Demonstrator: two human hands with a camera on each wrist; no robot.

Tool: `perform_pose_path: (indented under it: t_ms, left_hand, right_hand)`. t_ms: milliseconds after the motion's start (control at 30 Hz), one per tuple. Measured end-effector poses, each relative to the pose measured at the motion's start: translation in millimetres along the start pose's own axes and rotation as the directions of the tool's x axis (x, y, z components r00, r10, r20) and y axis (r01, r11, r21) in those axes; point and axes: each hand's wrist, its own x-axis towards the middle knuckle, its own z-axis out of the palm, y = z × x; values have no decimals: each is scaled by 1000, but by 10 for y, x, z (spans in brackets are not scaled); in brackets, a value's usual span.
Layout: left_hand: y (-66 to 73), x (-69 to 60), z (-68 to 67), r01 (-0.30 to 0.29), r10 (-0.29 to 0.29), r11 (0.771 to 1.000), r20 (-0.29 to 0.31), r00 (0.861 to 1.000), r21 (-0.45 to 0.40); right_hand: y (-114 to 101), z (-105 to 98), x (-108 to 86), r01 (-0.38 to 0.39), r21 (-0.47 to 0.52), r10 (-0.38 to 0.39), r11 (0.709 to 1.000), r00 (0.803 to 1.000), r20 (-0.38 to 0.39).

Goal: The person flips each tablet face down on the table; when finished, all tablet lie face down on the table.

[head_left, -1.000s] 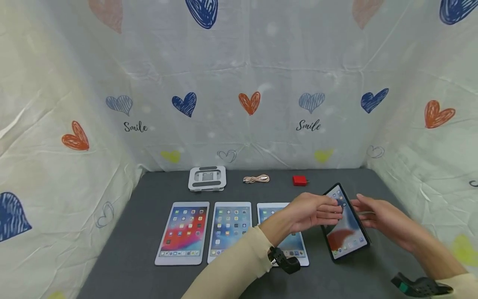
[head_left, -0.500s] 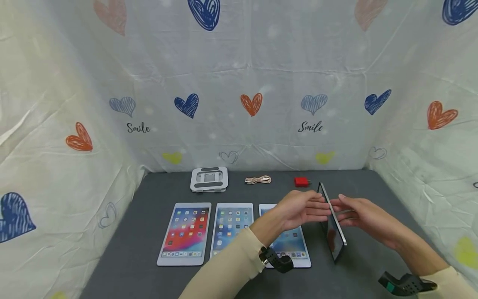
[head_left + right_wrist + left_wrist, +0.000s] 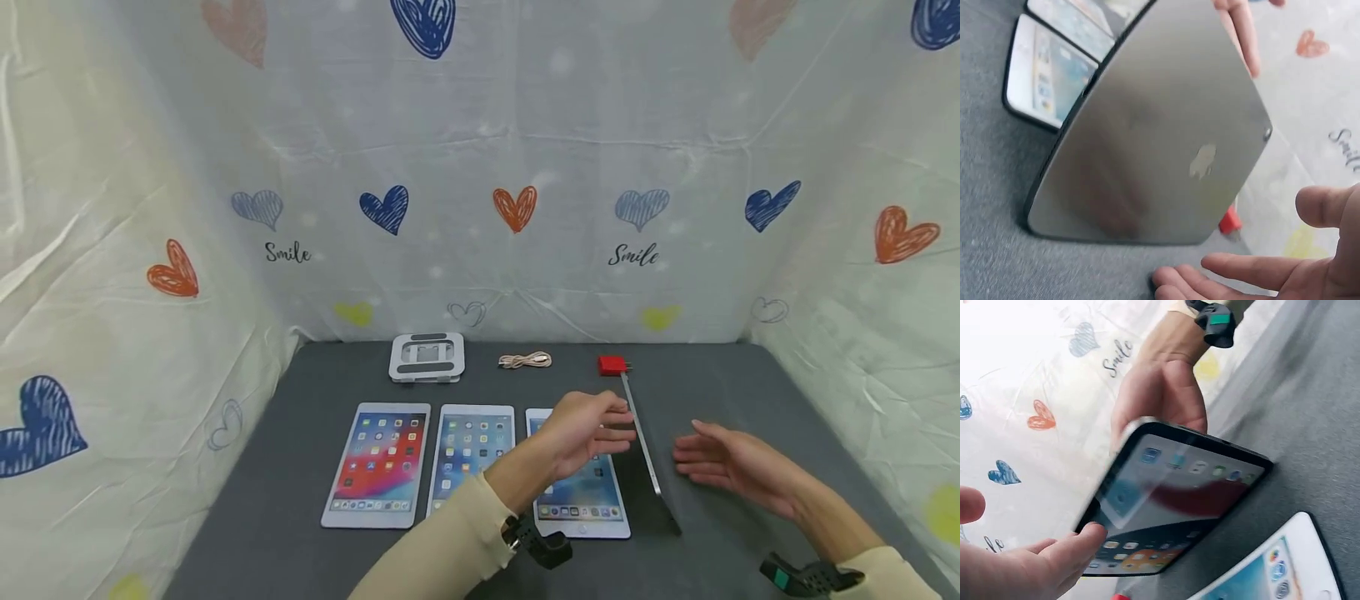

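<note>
A dark-framed tablet point(image 3: 641, 437) stands on edge, tilted to the left, seen almost side-on in the head view. Its lit screen point(image 3: 1179, 487) faces the left hand point(image 3: 585, 429), whose extended fingers point(image 3: 1088, 540) are at the screen's edge; contact is hard to confirm. The grey back point(image 3: 1135, 144) with a pale logo faces the right hand point(image 3: 742, 467). That hand is off the tablet, a gap between them, fingers extended and thumb apart. Below the left hand lies a white tablet point(image 3: 581, 500), partly hidden by the hand.
Two more white tablets, one with a red-and-blue screen point(image 3: 378, 462) and one with a blue screen point(image 3: 472, 442), lie to the left on the grey table point(image 3: 255, 500). Along the back are a folded silver stand point(image 3: 427, 358), a coiled cable point(image 3: 525, 360) and a red plug adapter point(image 3: 612, 365).
The dark-framed tablet has turned from showing its screen to side-on and now leans left. The left hand has moved left with it; a gap has opened between the right hand and the tablet.
</note>
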Motion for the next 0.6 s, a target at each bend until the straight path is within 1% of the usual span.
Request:
perform_pose_path:
  t_ms: [100,233,367,467,600]
  left_hand:
    - [-52,-15,-3,8,-9,1000,-8,1000,-22]
    - [-116,-38,-30,35,-35,997,-1,999,-68]
    - [-149,-43,-72,70,-70,996,-10,997,-56]
    - [-203,-1,-97,99,-100,993,-6,995,-69]
    - [-321,96,-101,123,-125,987,-12,992,-108]
  right_hand:
    - [60,-27,3,-11,16,11,1000,1000,-1]
    - [85,-36,-6,-32,32,32,999,999,-4]
    - [97,-55,-23,-42,35,42,999,999,-13]
    - [107,-75,-40,-48,30,49,998,998,-33]
    - [118,-108,-57,-55,15,56,998,997,-57]
